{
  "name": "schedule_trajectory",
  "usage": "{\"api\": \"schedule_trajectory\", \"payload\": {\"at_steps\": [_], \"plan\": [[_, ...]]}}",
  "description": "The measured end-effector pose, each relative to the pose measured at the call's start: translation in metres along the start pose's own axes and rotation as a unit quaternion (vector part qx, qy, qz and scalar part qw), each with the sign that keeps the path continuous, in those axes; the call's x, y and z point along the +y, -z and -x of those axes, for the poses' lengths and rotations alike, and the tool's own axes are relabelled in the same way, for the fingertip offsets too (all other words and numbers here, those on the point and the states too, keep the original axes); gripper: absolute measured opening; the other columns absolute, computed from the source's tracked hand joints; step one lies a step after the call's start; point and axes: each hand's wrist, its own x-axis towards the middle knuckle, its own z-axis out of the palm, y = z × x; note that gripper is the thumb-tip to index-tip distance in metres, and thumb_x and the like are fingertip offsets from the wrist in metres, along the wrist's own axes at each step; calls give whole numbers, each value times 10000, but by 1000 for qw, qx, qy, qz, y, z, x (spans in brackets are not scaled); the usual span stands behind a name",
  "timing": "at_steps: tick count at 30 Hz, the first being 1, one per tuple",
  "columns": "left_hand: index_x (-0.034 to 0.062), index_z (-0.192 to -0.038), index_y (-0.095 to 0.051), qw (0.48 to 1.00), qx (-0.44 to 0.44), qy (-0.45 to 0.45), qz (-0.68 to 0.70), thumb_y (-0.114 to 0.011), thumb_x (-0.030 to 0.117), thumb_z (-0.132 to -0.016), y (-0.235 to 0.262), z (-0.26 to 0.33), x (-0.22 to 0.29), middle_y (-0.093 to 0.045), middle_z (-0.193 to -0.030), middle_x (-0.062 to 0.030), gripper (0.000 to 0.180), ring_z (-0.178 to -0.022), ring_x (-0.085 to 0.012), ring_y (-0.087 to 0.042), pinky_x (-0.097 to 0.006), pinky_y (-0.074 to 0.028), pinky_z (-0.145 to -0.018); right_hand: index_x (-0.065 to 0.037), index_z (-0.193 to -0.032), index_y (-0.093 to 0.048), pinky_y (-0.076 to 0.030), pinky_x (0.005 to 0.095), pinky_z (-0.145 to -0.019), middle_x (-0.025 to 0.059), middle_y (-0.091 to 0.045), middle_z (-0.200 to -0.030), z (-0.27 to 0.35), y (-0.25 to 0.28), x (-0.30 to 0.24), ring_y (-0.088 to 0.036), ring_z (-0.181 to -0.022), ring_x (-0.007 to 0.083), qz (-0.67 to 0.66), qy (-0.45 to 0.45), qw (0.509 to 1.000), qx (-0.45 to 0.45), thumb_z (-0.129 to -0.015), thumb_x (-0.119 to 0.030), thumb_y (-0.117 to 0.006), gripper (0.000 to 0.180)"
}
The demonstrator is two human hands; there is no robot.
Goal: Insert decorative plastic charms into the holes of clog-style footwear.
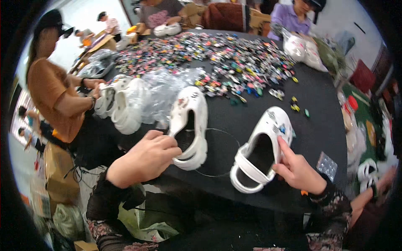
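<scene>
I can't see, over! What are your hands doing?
Left hand grips left clog. Right hand fingers right clog. Charms piled beyond.

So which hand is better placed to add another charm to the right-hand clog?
Probably the right hand: its fingers already rest on the right clog beside the charms fixed there. The left hand is busy gripping the left clog.
</scene>
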Motion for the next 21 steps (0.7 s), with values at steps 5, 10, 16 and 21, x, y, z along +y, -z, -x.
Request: {"api": "schedule_trajectory", "payload": {"at_steps": [5, 10, 16, 21], "plan": [[39, -959, -609, 982, 123, 21, 145, -658, 8, -726, 14, -29, 50, -589, -949, -101, 241, -872, -278, -578, -363, -445, -786, 109, -1340, -239, -473, 401, -660, 266, -583, -767, -3, -2, -5, -616, -735, 398, 36, 43, 998, 26, -877, -192, -570, 644], [-30, -970, -630, 921, 119, 46, 368, -539, -49, -783, -8, -74, 98, -634, -957, -151, 209, -845, -225, -621, -293, -477, -752, 150, -1291, -285, -465, 465, -672, 342, -558, -754, -3, 5, 0, -600, -748, 445, 79, 61, 995, 24, -874, -270, -567, 656], [-114, -1218, -447, 790, 56, 100, 602, -472, 140, -946, -37, -125, 113, -552, -1170, -181, 373, -1059, -223, -560, -329, -447, -921, -15, -1044, -567, -474, 437, -686, 210, -603, -896, -1, 23, 14, -592, -825, 381, 142, 182, 954, 190, -857, -179, -560, 249], [-116, -1148, -474, 634, -29, 198, 747, -453, 200, -956, -51, -148, 93, -576, -1072, -187, 370, -963, -250, -588, -359, -481, -853, 43, -953, -622, -487, 329, -668, 181, -654, -833, -17, 59, 11, -641, -751, 221, -23, 162, 950, 265, -846, -127, -570, 208]]}}
